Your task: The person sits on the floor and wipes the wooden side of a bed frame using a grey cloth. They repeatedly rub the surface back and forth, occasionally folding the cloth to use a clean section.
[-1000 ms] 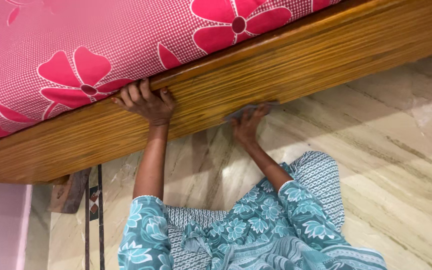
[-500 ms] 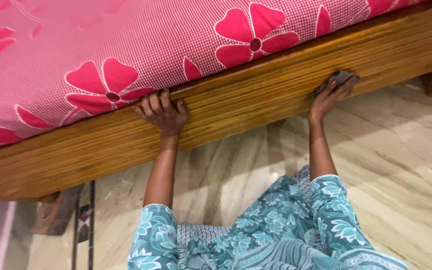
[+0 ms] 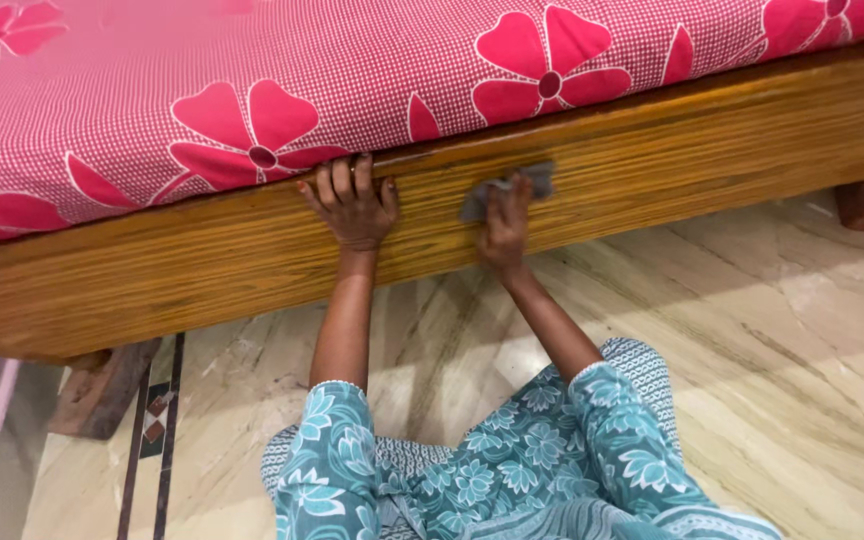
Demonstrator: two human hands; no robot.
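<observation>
Fingers (image 3: 344,178) of the left hand (image 3: 352,205) hook the wooden bed rail (image 3: 652,165); the right hand (image 3: 505,225) pinches a grey cloth (image 3: 508,186). Pressing unevenly could let it slip off.

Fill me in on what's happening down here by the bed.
A person in a teal floral garment is working at the side of a bed. The right hand presses a small grey cloth flat against the brown wooden bed rail. The left hand grips the rail's top edge, just under the pink flowered mattress cover. Below lies a beige marble floor.
</observation>
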